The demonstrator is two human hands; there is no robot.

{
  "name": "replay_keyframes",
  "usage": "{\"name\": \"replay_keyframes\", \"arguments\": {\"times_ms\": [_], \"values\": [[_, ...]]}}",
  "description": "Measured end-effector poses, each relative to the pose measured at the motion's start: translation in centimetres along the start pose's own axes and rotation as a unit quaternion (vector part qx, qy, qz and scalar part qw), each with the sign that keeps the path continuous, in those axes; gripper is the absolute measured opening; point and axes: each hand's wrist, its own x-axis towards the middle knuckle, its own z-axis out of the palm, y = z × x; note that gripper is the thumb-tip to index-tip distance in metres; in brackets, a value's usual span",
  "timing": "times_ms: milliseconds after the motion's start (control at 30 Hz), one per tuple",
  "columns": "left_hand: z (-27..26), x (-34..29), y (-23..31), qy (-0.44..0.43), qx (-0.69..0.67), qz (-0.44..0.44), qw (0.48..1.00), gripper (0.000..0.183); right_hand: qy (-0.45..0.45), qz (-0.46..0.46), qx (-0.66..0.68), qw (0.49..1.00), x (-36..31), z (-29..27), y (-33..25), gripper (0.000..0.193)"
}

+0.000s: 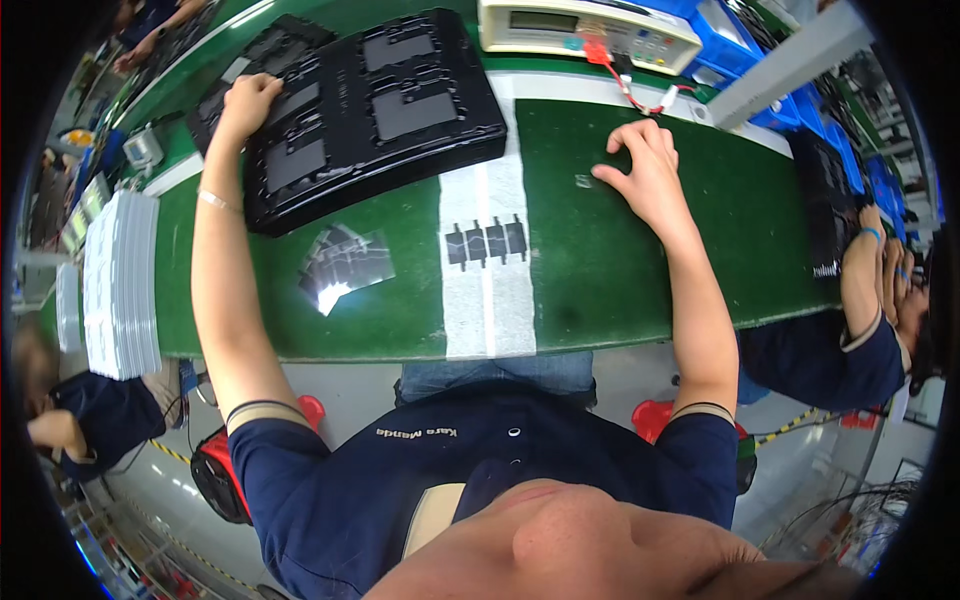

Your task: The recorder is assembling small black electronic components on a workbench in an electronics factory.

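My left hand [250, 105] reaches over the left side of a stack of black plastic trays [375, 125]. Its fingers are curled together, and whatever they grip is hidden. Flat grey pieces lie in the tray's recesses. My right hand [645, 165] hovers low over the green mat [600, 270], thumb and fingers curved and apart with nothing between them. A small clear scrap [583, 181] lies just left of that thumb. Between my arms, several dark flat pieces with tabs [485, 242] sit in a row on a white strip [490, 310]. Overlapping shiny transparent sheets [345, 265] lie to their left.
A bench meter [590, 30] with a red clip and leads stands at the back. A grey post [790, 65] rises at the far right beside blue bins [720, 40]. White trays [122, 285] are stacked at the left edge. Other people work at both sides.
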Motion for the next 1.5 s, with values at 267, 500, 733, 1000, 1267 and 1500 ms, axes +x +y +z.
{"name": "replay_keyframes", "arguments": {"times_ms": [267,500,733,1000,1267,1500], "values": [[-0.8,-4.6,1.7,0.009,-0.102,0.074,0.992,0.044,0.071,0.008,0.179,0.981,0.7,0.2,1.2,0.017],[-2.5,-3.1,2.9,-0.125,-0.119,0.005,0.985,0.062,0.030,-0.014,0.203,0.979,0.2,0.2,-0.3,0.017],[-3.4,-1.5,2.9,-0.141,-0.040,-0.023,0.989,0.076,0.002,-0.008,0.216,0.976,0.4,0.4,-0.2,0.016],[-4.2,-6.1,6.9,0.135,-0.131,-0.029,0.982,0.028,-0.019,-0.011,0.253,0.967,0.4,0.3,-0.5,0.013],[-1.5,-16.2,18.5,-0.121,-0.569,-0.041,0.812,0.019,-0.060,-0.120,0.466,0.874,0.3,0.3,-9.6,0.048],[2.5,-20.5,21.5,-0.239,-0.697,0.020,0.676,0.012,-0.167,-0.054,0.483,0.858,-2.8,1.8,-11.0,0.040]]}}
